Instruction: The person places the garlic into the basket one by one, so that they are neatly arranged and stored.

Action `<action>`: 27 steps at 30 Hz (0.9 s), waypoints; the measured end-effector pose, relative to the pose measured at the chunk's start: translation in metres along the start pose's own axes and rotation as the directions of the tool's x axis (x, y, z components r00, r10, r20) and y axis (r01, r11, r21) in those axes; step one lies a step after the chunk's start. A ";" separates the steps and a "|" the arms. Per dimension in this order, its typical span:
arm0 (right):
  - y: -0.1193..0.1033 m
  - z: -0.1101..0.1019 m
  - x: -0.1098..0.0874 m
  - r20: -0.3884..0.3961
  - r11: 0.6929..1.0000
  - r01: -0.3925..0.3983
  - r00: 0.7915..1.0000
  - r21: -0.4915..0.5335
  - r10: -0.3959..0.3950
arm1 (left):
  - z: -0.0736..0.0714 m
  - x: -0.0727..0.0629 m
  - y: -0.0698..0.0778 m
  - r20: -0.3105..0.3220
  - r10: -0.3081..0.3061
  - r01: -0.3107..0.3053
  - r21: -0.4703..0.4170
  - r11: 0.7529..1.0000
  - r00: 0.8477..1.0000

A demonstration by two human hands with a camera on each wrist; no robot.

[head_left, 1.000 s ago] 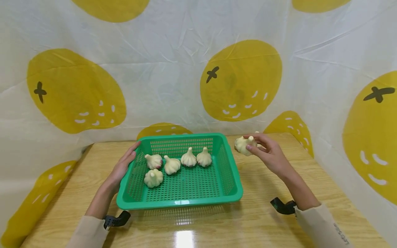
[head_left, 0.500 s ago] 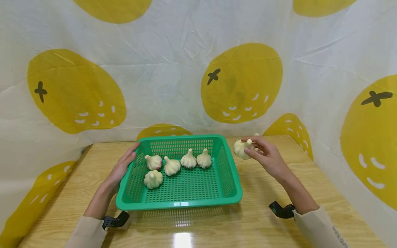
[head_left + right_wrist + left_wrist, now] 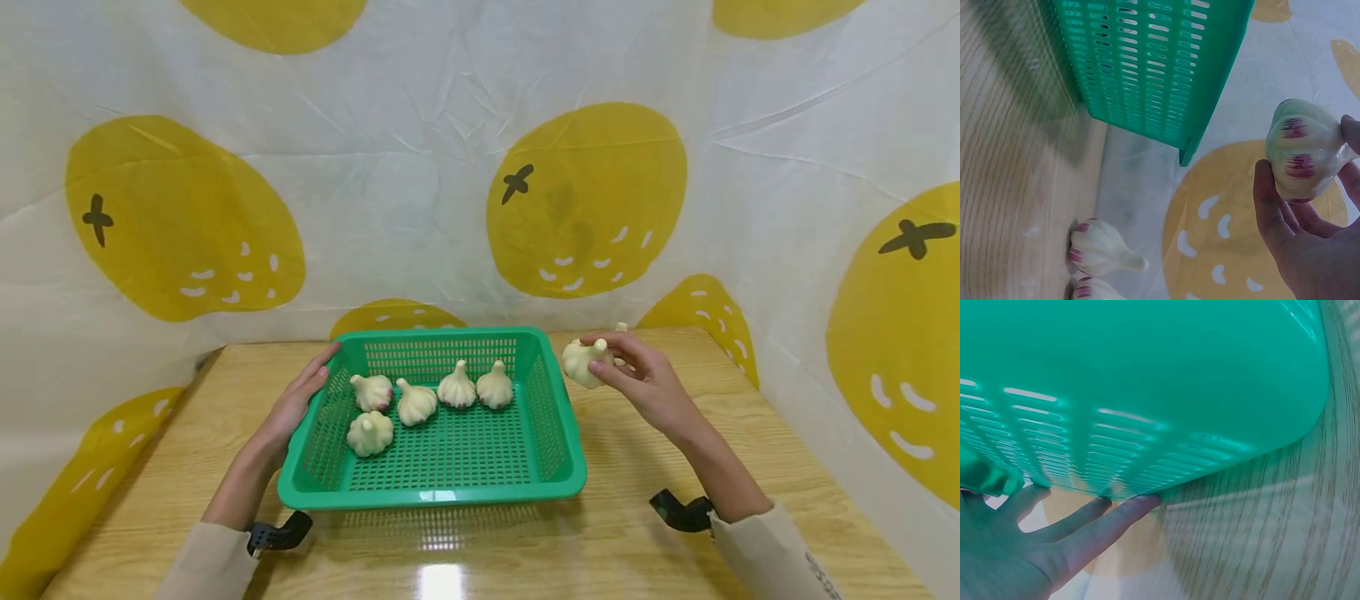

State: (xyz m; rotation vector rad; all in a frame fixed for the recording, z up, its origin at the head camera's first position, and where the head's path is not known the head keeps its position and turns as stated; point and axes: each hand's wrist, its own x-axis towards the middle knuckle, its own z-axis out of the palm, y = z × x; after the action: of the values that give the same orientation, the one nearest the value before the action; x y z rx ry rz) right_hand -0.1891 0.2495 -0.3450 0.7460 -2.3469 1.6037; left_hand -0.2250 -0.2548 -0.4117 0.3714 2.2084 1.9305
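Observation:
A green plastic basket (image 3: 435, 500) stands on the table with several garlic bulbs (image 3: 370, 433) grouped at its left and back. Along its left side lies my left hand (image 3: 292, 408); in the left wrist view the fingers (image 3: 1110, 528) are stretched out, tips against the slotted wall. My right hand (image 3: 654, 390) pinches another garlic bulb (image 3: 583, 364) between thumb and fingers, just outside the basket's right rim. In the right wrist view purple streaks mark that held bulb (image 3: 1300, 150), which is up off the table.
Behind the right hand a further garlic bulb (image 3: 622, 327) is mostly hidden. The right wrist view shows two garlic bulbs (image 3: 1104, 248) on the wooden table (image 3: 637, 533). A white sheet (image 3: 390, 208) printed with yellow fruit hangs close behind the table.
The right hand has carried its garlic bulb slightly left and down in the view, nearer the basket's rim. The left hand and the bulbs in the basket have stayed put.

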 end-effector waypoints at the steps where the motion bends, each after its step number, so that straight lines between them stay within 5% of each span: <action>1: 0.000 0.000 0.000 0.000 1.000 0.000 1.000 0.002 0.000 | 0.000 0.000 0.000 0.001 0.001 -0.001 0.000 1.000 1.000; 27: -0.002 0.008 0.000 0.028 1.000 0.019 0.999 0.024 -0.019 | 0.001 0.001 -0.002 -0.003 -0.005 0.005 0.010 1.000 1.000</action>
State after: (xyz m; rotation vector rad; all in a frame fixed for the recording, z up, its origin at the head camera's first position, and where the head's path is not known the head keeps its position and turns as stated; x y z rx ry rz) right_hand -0.1869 0.2417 -0.3463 0.7986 -2.3371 1.6259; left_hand -0.2253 -0.2538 -0.4136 0.3640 2.2192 1.9196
